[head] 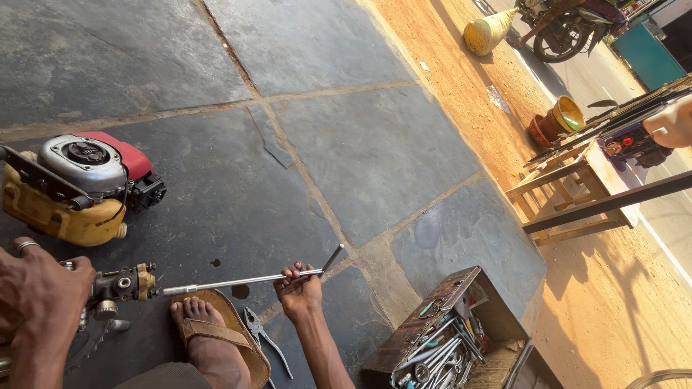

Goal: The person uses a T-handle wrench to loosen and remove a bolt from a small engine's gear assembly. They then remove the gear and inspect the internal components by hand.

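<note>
- On the dark stone floor [375, 144], closest to the camera, a sandalled foot [209, 335] rests beside pliers [263, 338] and an open toolbox [447, 338].
- Right hand [301, 288] is closed around a long metal wrench [245, 279], lying nearly level.
- Left hand [40, 295] grips a small metal engine part [122, 284] at the wrench's end.
- Farther left stands a small engine [76, 187]; beyond, sunlit sand and a wooden table [577, 187].

silver wrench [245, 281], yellow-red engine [76, 187], tan sandal [231, 331], grey slabs [360, 144].
</note>
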